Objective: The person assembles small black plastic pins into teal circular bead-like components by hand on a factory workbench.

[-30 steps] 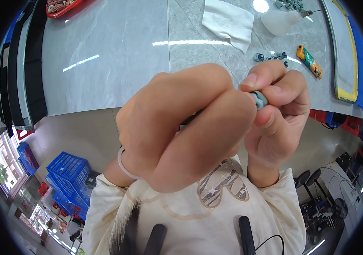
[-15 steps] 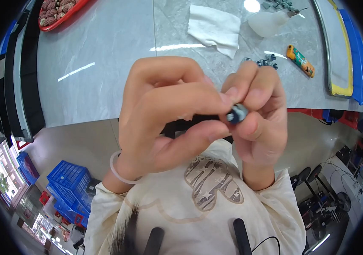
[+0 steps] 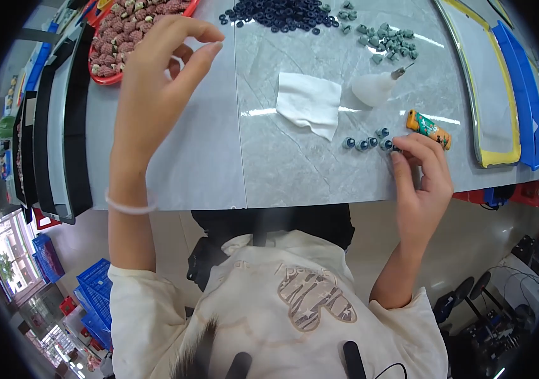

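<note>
My left hand (image 3: 156,82) is raised over the near right edge of a red tray (image 3: 106,81) full of small pinkish-red, knobbly pieces (image 3: 118,44). Its thumb and forefinger tips come together, and whatever may be between them does not show. On the right, my right hand (image 3: 422,170) rests low over the table, thumb and forefinger pinched on a small dark cylindrical part (image 3: 396,149), mostly covered by the fingers. Beside those fingertips stand several small silvery cylindrical parts (image 3: 362,144) with dark blue tops.
A white cloth (image 3: 308,104) and a white squeeze bottle (image 3: 372,90) with a needle tip lie mid-table. Behind them are dark blue rings (image 3: 282,14) and grey-green pieces (image 3: 386,41). An orange-and-green lighter-shaped object (image 3: 429,129) sits near a yellow-edged frame (image 3: 500,156) and blue tray (image 3: 525,95).
My hands have parted. The left has moved up and left to the red tray; the right has lowered the small part to the group on the table. The view takes in more of the table.
</note>
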`<state>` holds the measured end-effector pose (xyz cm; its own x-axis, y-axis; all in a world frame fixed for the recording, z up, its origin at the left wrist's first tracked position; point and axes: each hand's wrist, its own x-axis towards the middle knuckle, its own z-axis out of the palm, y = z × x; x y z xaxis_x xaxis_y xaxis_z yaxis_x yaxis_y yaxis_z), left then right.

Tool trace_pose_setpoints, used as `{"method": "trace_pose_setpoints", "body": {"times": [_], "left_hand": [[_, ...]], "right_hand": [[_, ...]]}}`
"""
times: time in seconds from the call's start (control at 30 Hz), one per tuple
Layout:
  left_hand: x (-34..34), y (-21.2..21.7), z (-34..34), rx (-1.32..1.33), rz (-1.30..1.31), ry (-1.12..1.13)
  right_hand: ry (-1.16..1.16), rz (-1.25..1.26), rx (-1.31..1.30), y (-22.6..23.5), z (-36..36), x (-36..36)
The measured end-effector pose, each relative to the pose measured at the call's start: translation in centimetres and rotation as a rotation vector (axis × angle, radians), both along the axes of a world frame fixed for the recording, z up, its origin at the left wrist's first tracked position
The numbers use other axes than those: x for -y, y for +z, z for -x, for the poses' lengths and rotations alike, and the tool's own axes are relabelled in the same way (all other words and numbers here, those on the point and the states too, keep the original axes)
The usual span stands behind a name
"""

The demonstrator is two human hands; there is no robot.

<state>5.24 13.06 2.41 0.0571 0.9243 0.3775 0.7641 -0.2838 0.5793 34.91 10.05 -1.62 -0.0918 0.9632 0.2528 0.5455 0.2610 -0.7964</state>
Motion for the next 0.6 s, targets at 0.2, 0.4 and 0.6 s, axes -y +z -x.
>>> {"method": "trace_pose_setpoints", "body": {"times": [0.2, 0.4, 0.6], "left_hand": [[-3.5, -1.7, 0.2, -0.334, -0.04, 0.12], [-5.1, -3.0, -0.7, -0.697, -0.27, 0.086], [-6.0, -3.8, -0.4, -0.788, -0.295, 0.074]], "right_hand": [[-0.012, -0.023, -0.028, 0.4, 0.3, -0.7], [0.041, -0.057, 0.004, 0.2, 0.7, -1.1], [0.087, -0.099, 0.012, -0.1, 0.5, -1.8]]}}
